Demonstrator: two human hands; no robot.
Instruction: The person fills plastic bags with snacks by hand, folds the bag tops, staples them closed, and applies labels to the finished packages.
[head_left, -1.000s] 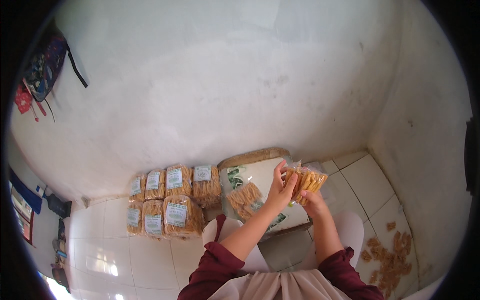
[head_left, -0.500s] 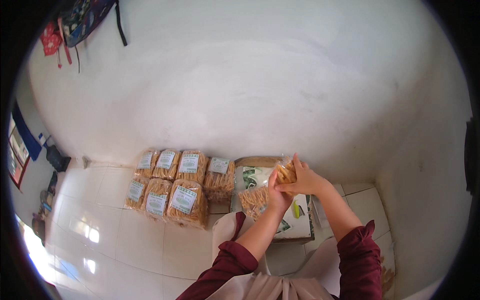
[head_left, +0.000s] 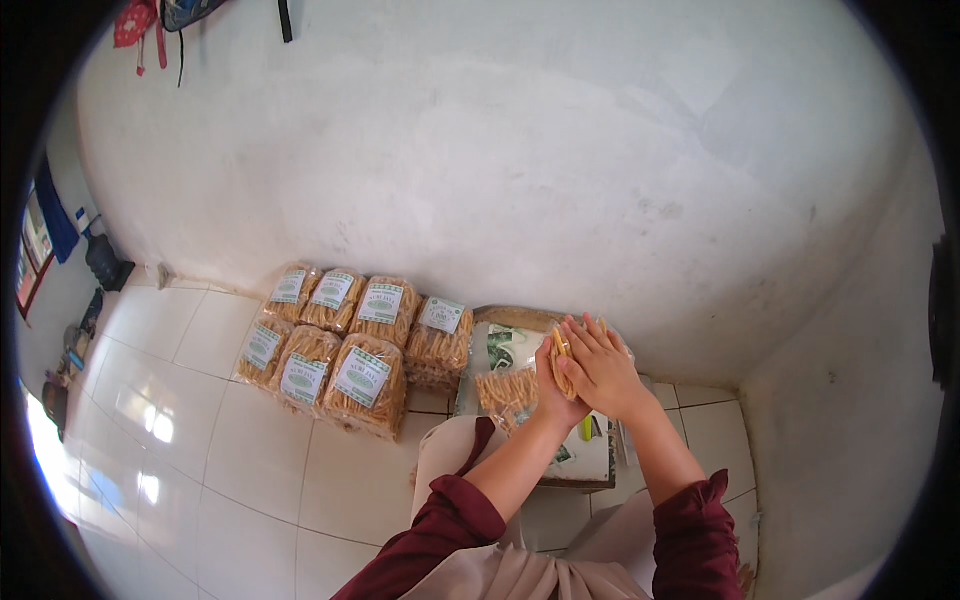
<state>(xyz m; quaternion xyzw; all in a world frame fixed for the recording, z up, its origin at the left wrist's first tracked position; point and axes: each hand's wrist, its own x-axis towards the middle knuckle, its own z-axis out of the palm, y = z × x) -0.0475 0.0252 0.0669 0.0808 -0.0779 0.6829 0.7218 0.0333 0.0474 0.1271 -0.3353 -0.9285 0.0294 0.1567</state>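
Between my palms, above a low table (head_left: 603, 462), I hold a clear plastic packet of golden snack sticks (head_left: 563, 352). My left hand (head_left: 558, 392) cups it from the left and below. My right hand (head_left: 604, 372) lies over its right side, fingers stretched together across it, so most of the packet is hidden. Another clear bag of snack sticks (head_left: 506, 388) lies on the table just left of my hands. Close below my hands, partly covered by my wrists, is a bright green tool (head_left: 586, 428) whose kind I cannot make out.
Several labelled bags of snack sticks (head_left: 362, 378) stand in two rows on the tiled floor (head_left: 240, 455) to the left. A stack of bags (head_left: 438, 345) sits against the table's left side. White walls (head_left: 500, 180) close off the back and right. A backpack (head_left: 185, 12) hangs upper left.
My right hand has turned and flattened over the packet, covering more of it. The packet stays between both hands above the table. The whole view has shifted slightly.
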